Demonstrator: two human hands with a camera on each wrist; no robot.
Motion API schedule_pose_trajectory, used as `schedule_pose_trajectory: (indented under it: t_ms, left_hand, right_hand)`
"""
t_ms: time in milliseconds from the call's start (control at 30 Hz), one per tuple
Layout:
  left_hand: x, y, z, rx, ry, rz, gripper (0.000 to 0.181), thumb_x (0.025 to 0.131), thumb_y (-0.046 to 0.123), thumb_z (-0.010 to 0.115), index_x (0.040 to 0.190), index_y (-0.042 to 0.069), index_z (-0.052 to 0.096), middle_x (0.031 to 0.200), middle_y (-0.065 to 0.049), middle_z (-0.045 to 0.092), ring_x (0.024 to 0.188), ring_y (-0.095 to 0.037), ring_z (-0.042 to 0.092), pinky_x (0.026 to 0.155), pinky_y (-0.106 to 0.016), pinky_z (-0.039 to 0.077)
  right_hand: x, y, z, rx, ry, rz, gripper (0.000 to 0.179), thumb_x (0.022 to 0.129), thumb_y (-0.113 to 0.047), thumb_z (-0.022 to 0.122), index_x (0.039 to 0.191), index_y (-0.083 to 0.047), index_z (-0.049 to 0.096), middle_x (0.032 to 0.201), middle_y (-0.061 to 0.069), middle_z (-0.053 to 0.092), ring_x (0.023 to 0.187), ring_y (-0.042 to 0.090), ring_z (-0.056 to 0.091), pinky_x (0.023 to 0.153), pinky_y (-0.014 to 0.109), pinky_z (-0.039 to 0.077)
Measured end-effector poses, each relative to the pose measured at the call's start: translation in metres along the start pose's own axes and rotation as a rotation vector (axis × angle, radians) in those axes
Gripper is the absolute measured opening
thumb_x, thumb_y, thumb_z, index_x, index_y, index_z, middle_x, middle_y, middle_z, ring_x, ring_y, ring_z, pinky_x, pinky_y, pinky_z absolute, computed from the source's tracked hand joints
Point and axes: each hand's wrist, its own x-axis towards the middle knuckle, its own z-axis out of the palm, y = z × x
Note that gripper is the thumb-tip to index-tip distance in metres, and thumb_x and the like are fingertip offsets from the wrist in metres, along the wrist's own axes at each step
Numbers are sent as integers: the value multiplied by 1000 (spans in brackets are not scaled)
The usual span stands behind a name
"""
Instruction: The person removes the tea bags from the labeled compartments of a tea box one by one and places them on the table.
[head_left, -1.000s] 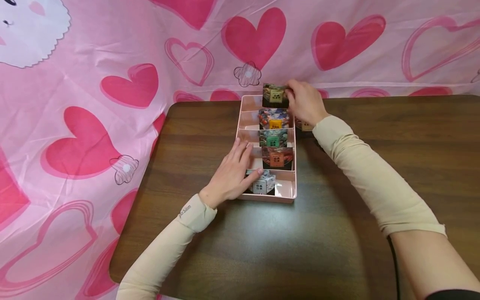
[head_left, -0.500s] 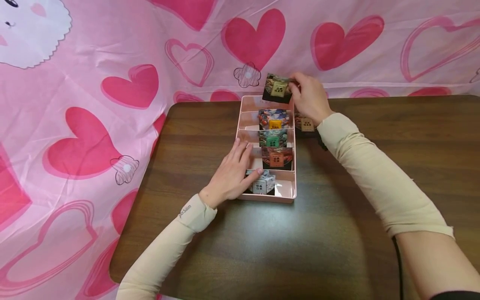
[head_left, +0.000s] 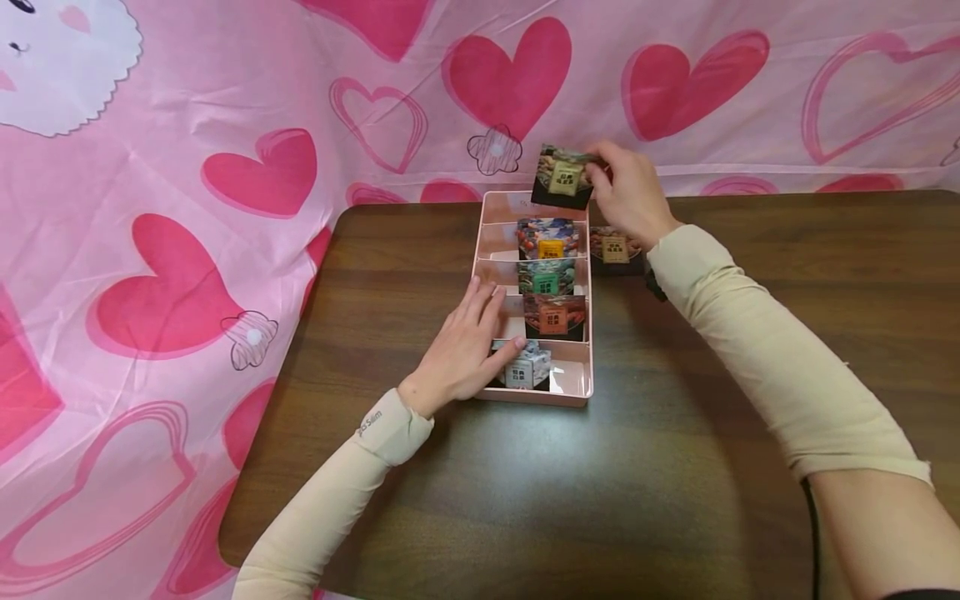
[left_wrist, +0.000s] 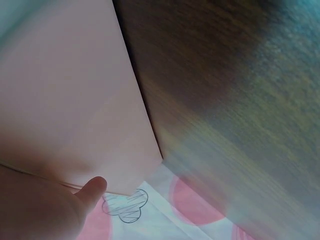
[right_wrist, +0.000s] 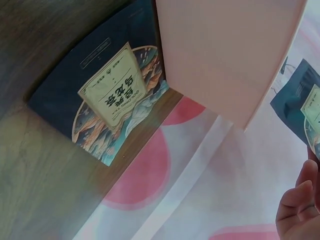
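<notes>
A pink divided tray (head_left: 589,367) stands on the table. My left hand (head_left: 457,354) rests on its left edge with straight fingers, the thumb reaching over the nearest compartment. My right hand (head_left: 630,192) pinches a tea packet (head_left: 562,177) with an olive label by its right side, above the farthest compartment. That held packet (right_wrist: 300,102) also shows at the right edge of the right wrist view. Another tea packet (head_left: 613,248), tan-labelled in the head view, lies on the table just right of the tray, partly hidden by my right arm.
Other tea packets stand in the tray: a yellow-labelled packet (head_left: 550,240), a green-labelled packet (head_left: 546,277), an orange-labelled packet (head_left: 554,317) and white-labelled packets (head_left: 525,367) in front. A pink heart-patterned cloth (head_left: 585,100) hangs behind the table (head_left: 525,500).
My right hand has lifted the olive-labelled packet up from the farthest compartment and moved it slightly right. More of the packet on the table now shows. My left hand has stayed in place.
</notes>
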Motion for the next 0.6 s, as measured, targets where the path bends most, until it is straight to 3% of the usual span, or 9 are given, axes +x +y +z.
schedule_pose_trajectory:
  t_ms: [200, 433, 600]
  left_hand:
    - [0, 1, 0, 0, -2, -2, 83, 96, 65, 27, 156, 10, 15, 163, -10, 13, 151, -21, -7, 120, -46, 19]
    - [0, 1, 0, -3, 0, -2, 82, 96, 65, 27, 155, 10, 15, 163, -11, 14, 152, -22, -7, 120, -46, 19]
    - [0, 1, 0, 0, 12, 3, 81, 97, 63, 28, 155, 8, 18, 162, -13, 16, 152, -24, -4, 120, -46, 18]
  right_hand:
    - [-1, 5, -7, 2, 15, 7, 29, 101, -19, 43, 119, -3, 60, 105, 18, 66, 84, 29, 56, 80, 39, 42]
    - [-3, 16, -17, 19, 47, 36, 33, 101, -16, 41, 126, -1, 56, 110, 21, 64, 96, 31, 56, 89, 44, 41]
    - [-6, 28, -26, 2, 5, 89, 37, 102, -18, 36, 133, -3, 50, 117, 21, 60, 104, 32, 54, 95, 46, 39]
